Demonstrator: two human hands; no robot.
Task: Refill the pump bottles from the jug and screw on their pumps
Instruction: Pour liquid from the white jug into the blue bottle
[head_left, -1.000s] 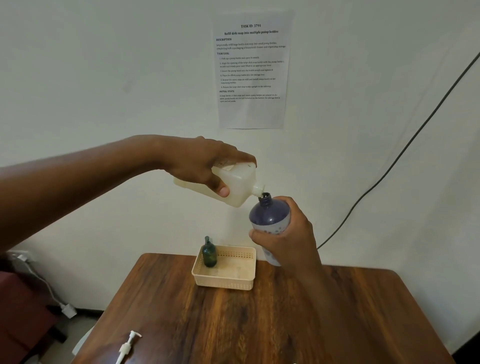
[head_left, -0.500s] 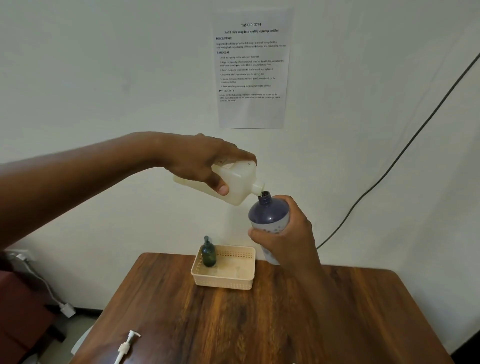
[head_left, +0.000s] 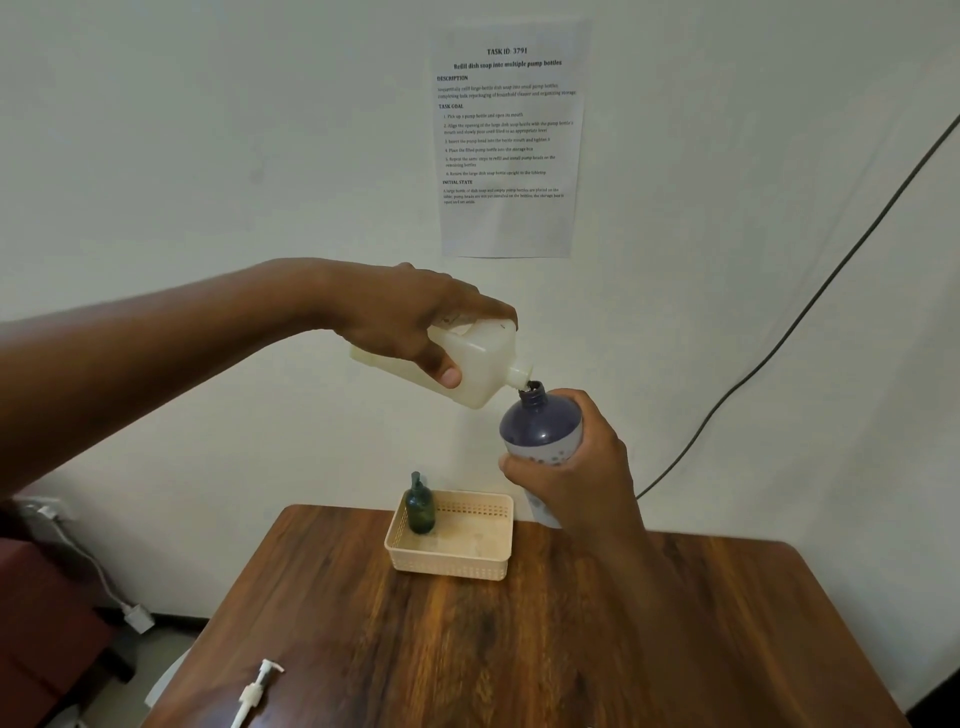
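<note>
At the near edge of the bench (head_left: 519, 649) a loose white pump (head_left: 255, 691) is seen lying on its side, presumably kept within reach for screwing on once filling is done. Farther back, a cream basket (head_left: 452, 564) is set against the wall side, with a small green bottle (head_left: 420, 506) stood upright in its left corner, pump already fitted. Above the basket, a purple bottle (head_left: 540, 431) is gripped around its body by the right hand (head_left: 576, 467) and raised off the bench, so that its open neck is brought just under the spout. The pale jug (head_left: 470, 364) is clasped from above by the left hand (head_left: 415, 322) and tipped spout-down for pouring.
</note>
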